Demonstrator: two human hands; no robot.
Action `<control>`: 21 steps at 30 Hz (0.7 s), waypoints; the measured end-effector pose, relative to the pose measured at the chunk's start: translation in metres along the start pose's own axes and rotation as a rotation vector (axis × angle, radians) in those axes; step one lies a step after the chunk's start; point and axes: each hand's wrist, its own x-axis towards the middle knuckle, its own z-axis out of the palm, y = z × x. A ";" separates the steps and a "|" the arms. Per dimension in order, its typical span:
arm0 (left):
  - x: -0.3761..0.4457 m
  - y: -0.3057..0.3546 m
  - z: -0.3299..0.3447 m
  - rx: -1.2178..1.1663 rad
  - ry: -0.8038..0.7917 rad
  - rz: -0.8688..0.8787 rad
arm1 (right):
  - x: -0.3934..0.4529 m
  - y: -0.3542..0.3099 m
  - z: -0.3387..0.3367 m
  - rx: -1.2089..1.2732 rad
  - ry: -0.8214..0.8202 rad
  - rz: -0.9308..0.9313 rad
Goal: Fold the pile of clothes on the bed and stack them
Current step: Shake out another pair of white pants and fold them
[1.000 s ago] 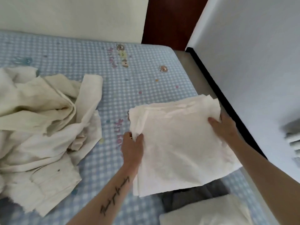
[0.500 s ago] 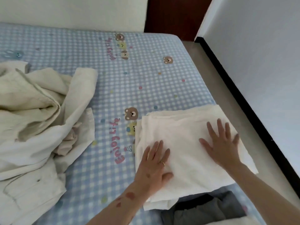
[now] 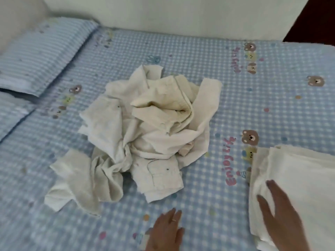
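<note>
A crumpled pile of cream and white clothes (image 3: 145, 134) lies in the middle of the bed (image 3: 217, 73). A folded white garment (image 3: 304, 182) sits flat at the right edge of the view. My right hand (image 3: 282, 216) is spread over the folded garment's near left part, fingers apart, holding nothing. My left hand (image 3: 165, 232) is over the bare sheet below the pile, fingers apart and empty, a ring on one finger. It is apart from both the pile and the folded garment.
The sheet is blue checked with bear prints and pink lettering. A striped blue pillow (image 3: 41, 55) lies at the far left. A pale wall (image 3: 163, 13) runs behind the bed, with a dark door (image 3: 315, 20) at the top right.
The view has swung left, bringing the whole pile into the middle. My left hand has come off the folded garment onto the sheet. My right hand still rests over the folded garment.
</note>
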 end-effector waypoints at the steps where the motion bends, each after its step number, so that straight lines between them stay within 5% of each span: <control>1: -0.013 -0.031 -0.016 0.004 0.086 -0.079 | -0.016 -0.040 0.020 0.068 -0.104 -0.072; 4: -0.047 -0.127 -0.066 -0.098 0.398 -0.297 | -0.050 -0.153 0.083 0.160 -0.462 -0.257; 6: -0.054 -0.177 -0.085 -0.158 0.510 -0.454 | -0.064 -0.216 0.114 0.212 -0.525 -0.376; 11: -0.042 -0.251 -0.108 -0.772 0.458 -0.804 | -0.101 -0.326 0.188 0.017 -0.446 -0.601; 14: -0.029 -0.266 -0.104 -1.130 0.320 -0.835 | -0.108 -0.344 0.207 -0.270 -0.321 -0.570; 17: -0.040 -0.286 -0.106 -1.138 0.322 -0.814 | -0.101 -0.333 0.211 -0.399 -0.167 -0.586; 21: -0.092 -0.335 -0.119 -1.082 0.381 -0.779 | -0.095 -0.329 0.193 -0.459 -0.182 -0.661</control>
